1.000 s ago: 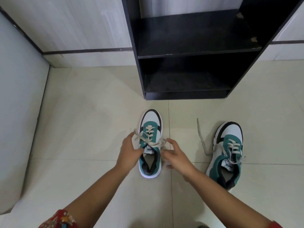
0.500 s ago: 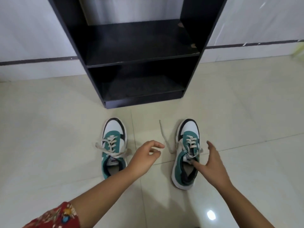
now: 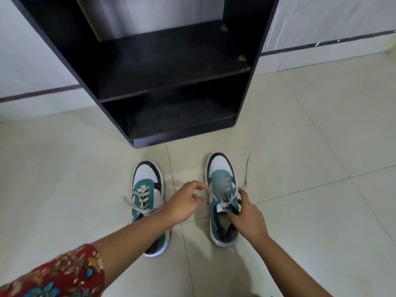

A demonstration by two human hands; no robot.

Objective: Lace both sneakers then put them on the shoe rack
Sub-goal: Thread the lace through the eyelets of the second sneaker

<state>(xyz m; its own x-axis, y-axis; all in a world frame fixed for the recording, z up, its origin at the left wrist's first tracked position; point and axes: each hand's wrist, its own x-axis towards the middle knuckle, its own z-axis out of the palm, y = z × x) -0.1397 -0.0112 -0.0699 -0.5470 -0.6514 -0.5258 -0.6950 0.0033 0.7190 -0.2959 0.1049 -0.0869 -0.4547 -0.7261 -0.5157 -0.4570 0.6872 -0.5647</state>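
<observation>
Both sneakers sit on the tiled floor (image 3: pixel 310 211) in the lower-middle of the frame, toes toward the black shoe rack (image 3: pixel 248 99) at top centre. Left sneaker (image 3: pixel 147 189) is laced w/ the ends lying loose across the tongue, its heel hidden under the forearm. Right sneaker (image 3: pixel 220 183) is the one being worked on.

Right hand (image 3: pixel 248 217) is on that shoe's collar by the tongue label; its fingers (image 3: pixel 235 213) are clamped on the tongue/collar area, thumb up near the top eyelets. Left hand (image 3: pixel 184 202) hovers just beside the shoe's inner side, fingers curled and slightly apart, holding nothing I can make out (the laces there are motion-blurred, so can't tell if one is touched).

Risks from here, imo:
- Loose lace end (image 3: pixel 247 168) trails on the floor right of the shoe, well away from either hand. Easy to miss, then laced uneven, or dragged and snagged on the rack edge when the shoe is lifted.
- Pulling on the tongue w/o steadying the sole could slide the shoe on smooth tile.
- Left shoe's ends look untied; could slacken when carried.
</observation>
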